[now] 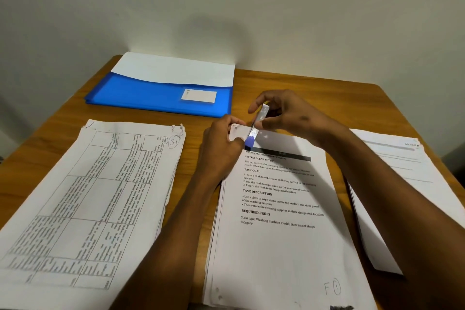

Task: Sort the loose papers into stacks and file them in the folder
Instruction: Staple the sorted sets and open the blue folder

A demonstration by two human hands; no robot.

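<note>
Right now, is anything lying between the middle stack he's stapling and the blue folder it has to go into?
Nothing visible lies on the table between the middle stack and the blue folder. Only the left hand and right hand, which holds the stapler, occupy that corner.

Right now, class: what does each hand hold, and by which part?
Left hand pinches the middle stack's top-left corner; right hand grips the stapler by its upper end.

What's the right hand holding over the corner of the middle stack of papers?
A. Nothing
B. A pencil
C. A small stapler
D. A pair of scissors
C: the right hand grips a small silver-and-blue stapler at the top-left corner of the middle stack, while the left hand pinches that corner.
</note>
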